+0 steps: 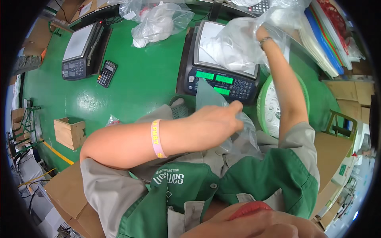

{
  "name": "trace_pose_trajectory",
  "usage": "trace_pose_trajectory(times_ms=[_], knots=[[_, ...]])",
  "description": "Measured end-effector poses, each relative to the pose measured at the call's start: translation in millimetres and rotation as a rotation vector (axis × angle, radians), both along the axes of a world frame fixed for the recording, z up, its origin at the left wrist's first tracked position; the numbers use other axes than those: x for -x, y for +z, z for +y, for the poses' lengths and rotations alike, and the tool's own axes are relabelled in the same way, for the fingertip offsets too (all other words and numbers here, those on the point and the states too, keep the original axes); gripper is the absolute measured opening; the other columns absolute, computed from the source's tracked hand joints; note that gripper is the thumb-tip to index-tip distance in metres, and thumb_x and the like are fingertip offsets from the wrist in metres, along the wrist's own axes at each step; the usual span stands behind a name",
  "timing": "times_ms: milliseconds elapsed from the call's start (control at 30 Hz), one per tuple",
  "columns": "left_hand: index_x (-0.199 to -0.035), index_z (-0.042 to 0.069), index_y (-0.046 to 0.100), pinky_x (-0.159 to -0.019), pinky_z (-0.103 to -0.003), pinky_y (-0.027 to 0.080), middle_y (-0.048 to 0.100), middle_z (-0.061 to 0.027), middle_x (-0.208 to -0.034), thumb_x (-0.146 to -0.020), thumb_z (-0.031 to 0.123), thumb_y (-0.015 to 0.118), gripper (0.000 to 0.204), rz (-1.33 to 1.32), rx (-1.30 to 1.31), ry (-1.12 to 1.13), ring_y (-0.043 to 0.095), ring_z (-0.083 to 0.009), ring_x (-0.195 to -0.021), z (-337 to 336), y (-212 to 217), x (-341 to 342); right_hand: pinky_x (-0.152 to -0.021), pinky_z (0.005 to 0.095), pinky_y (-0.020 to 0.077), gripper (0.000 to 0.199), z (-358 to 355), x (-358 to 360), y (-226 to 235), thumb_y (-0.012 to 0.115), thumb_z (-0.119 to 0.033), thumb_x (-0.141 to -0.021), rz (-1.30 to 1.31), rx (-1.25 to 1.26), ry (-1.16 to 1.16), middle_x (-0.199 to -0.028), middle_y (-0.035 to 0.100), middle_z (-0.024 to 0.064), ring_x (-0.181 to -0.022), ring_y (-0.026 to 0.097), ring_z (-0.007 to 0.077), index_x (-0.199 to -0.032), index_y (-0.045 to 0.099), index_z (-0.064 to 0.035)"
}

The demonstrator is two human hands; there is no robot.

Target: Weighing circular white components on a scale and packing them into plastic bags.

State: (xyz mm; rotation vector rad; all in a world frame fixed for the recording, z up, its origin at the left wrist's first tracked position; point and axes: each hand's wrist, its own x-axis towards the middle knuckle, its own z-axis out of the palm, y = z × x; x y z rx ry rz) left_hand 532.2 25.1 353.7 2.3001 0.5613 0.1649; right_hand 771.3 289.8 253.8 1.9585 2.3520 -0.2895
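Head view, looking down past the wearer's green and grey shirt: the work is at upper centre and right. A clear bag with white contents lies on the plate of a dark scale whose displays glow green.

The right hand reaches to the far side of this bag, among its loose folds. Plastic veils the fingers, so whether they pinch it or stand spread cannot be told. The left hand is nearer the body, fingers curled around a thin translucent bag that spreads out above and below the grip; no contents show in it.

Just right of the scale, a light green basket holds white round pieces. Farther off, upper left of the scale, lies another plastic bag of white pieces. A calculator lies beside a second scale at left.

The work looks partway along: one bag is filled and on the scale, though a hand is among its folds. The held bag seems unfilled, and pieces in the basket are loose.
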Motion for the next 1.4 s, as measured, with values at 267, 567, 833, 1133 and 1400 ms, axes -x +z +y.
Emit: trace_pose_trajectory(times_ms=[267, 567, 833, 1133, 1400], knots=[[-0.093, -0.002, 0.058, -0.068, -0.04, 0.048, 0.057, -0.0171, -0.102, -0.07, 0.0, 0.05, 0.024, 0.157, -0.087, 0.126, 0.057, -0.0335, -0.083, 8, -3, -6, -0.075, 0.0266, 0.0449, 0.037, -65, -50, 66, 0.06, -0.014, -0.077, 0.793, -0.342, -0.03, -0.094, 0.061, 0.0096, -0.083, 0.058, 0.0163, -0.109, 0.053, 0.0027], [-0.134, -0.001, 0.029, -0.066, -0.029, 0.049, 0.061, -0.016, -0.089, -0.074, 0.005, 0.051, 0.064, -0.017, 0.608, 0.389, 0.06, -0.0189, -0.074, 14, -2, -5, -0.079, 0.029, 0.0464, 0.037, -224, -34, 132, 0.061, -0.01, -0.074, 1.246, 0.113, -0.181, -0.093, 0.061, 0.0099, -0.088, 0.058, 0.0192, -0.108, 0.053, 0.0023], [-0.141, 0.004, 0.004, -0.068, -0.028, 0.05, 0.06, -0.0133, -0.095, -0.08, 0.003, 0.046, 0.074, -0.158, 0.917, -0.103, 0.062, -0.0159, -0.072, -60, 20, -43, -0.07, 0.039, 0.0475, 0.036, -330, -7, 13, 0.059, -0.01, -0.072, 0.428, 0.304, 0.442, -0.088, 0.06, 0.0183, -0.08, 0.06, 0.0302, -0.107, 0.054, -0.0046], [-0.138, -0.003, 0.008, -0.071, -0.028, 0.051, 0.021, -0.0256, -0.14, -0.079, 0.002, 0.045, 0.07, -0.134, 1.071, -0.041, 0.064, -0.0187, -0.081, -67, 20, -30, -0.069, 0.0403, 0.0473, 0.036, -318, -31, 19, 0.058, -0.009, -0.072, 0.058, 0.713, 0.608, -0.09, 0.06, 0.0186, -0.081, 0.059, 0.0326, -0.107, 0.054, -0.0051], [-0.129, -0.012, 0.029, -0.07, -0.028, 0.052, 0.038, -0.028, -0.13, -0.079, 0.004, 0.047, 0.056, -0.058, 0.991, -0.084, 0.065, -0.0212, -0.082, -60, 24, -22, -0.069, 0.0415, 0.0471, 0.036, -305, -37, 34, 0.056, -0.008, -0.071, -0.051, 0.867, 0.696, -0.09, 0.06, 0.0189, -0.082, 0.058, 0.0347, -0.107, 0.054, -0.0055]])
